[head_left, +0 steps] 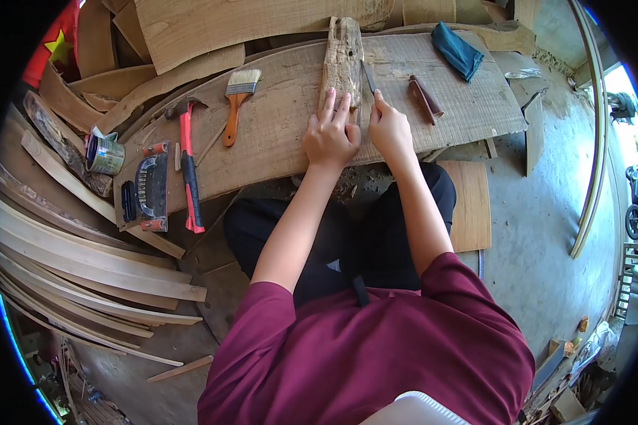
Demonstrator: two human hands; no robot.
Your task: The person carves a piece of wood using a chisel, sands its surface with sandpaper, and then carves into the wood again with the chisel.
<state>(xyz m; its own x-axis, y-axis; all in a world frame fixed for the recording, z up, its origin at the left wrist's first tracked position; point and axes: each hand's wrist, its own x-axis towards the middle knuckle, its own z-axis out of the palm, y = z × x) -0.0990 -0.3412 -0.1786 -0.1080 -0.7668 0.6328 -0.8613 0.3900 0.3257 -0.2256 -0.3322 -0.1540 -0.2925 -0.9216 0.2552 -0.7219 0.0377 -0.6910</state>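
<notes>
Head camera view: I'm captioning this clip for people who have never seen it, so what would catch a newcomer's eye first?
First the two hands at the centre: the left hand lies flat on a rough chunk of wood, while the right hand holds a narrow blade beside it, all on a wide plank. Then the red-handled hammer and paintbrush to the left, and the blue cloth at upper right.

Hands on the wood

Left hand [329, 134] lies flat on the plank [276, 120], fingertips touching a rough log [342, 60] — right hand [390, 127] holds a knife [368, 76] against the log's right edge. Hammer [188, 163], brush [238, 99] and tin [106, 154] lie left
</notes>
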